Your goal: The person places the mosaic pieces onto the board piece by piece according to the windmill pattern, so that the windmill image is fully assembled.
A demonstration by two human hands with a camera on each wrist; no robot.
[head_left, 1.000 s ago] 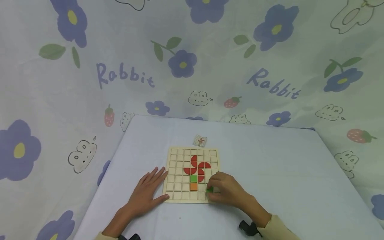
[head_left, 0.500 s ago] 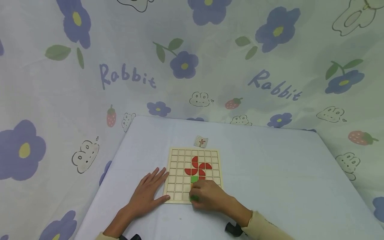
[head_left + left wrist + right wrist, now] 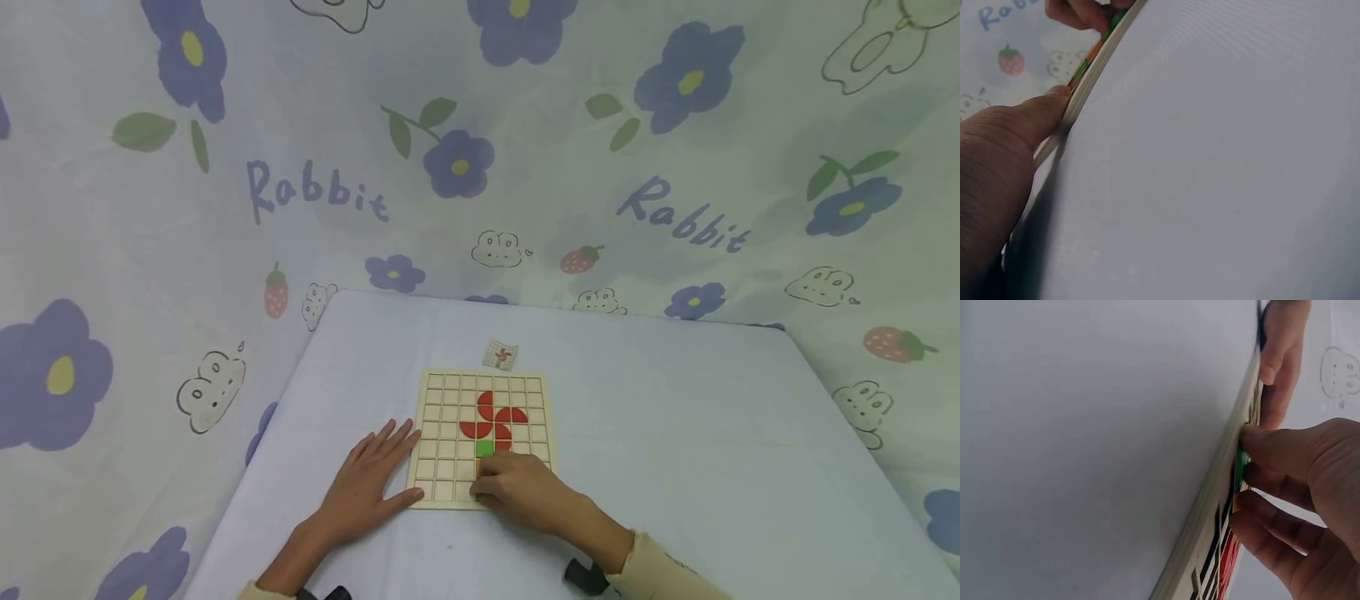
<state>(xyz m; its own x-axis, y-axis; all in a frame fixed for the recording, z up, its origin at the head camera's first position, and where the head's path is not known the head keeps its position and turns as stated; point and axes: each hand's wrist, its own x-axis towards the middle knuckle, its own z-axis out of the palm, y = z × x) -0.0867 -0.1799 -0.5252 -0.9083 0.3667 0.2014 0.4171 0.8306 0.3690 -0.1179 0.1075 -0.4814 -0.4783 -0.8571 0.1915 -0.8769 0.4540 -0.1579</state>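
Observation:
A wooden grid board (image 3: 446,448) lies on the table. Its inlaid red pieces (image 3: 475,428) form a pinwheel, with a green square tile (image 3: 485,448) just below. My left hand (image 3: 363,483) rests against the board's left edge, fingers straight and thumb at the lower corner. Over the board's bottom row, my right hand (image 3: 528,493) pinches another green tile (image 3: 1240,465) between thumb and fingers. Those fingers mostly cover the green tile and an orange tile in the head view. In the right wrist view the held tile is at the board's surface.
Behind the board lies a small card (image 3: 500,354) printed with a grid and a red pinwheel. A white cloth covers the table (image 3: 675,433). Patterned fabric (image 3: 525,183) hangs around the back and sides.
My right hand has moved left over the board's bottom row with the green tile, then lowered it slightly, hiding most of it and the orange tile. My left hand has stayed put.

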